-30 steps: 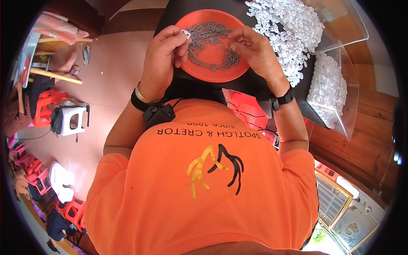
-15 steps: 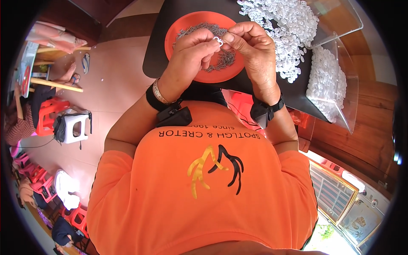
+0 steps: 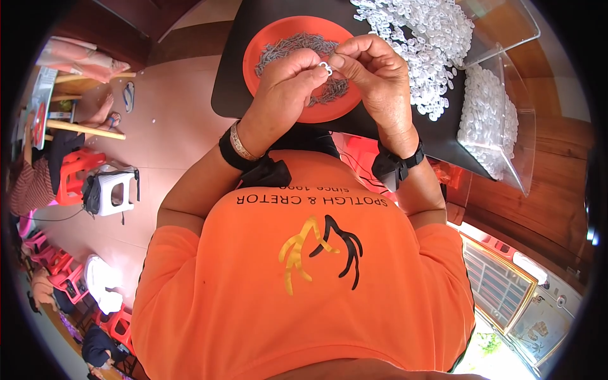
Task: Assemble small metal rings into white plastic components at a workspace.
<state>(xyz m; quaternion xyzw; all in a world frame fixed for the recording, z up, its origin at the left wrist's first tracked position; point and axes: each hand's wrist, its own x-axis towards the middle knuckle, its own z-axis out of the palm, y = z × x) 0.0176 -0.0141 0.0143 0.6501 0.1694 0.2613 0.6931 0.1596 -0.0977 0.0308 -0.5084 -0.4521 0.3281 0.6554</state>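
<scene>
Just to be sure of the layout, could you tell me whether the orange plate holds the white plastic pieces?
No, the orange plate holds small grey metal parts, while the white pieces lie heaped on the black table beside it.

You have two hands up over the work: your left hand (image 3: 283, 85) and your right hand (image 3: 372, 69), and between their fingertips sits one small white ring-shaped piece (image 3: 325, 67). There is one black bench (image 3: 234, 76) under you. On it stands one round orange plate (image 3: 291, 28), carrying one heap of small grey metal parts (image 3: 291, 45), too many and too fine to count. Beside it lies one loose pile of white plastic pieces (image 3: 424, 44), also past counting. One clear plastic tray (image 3: 506, 114) holds more of them. You wear two black wrist straps, one per wrist, and one metal bracelet (image 3: 240, 142).
</scene>
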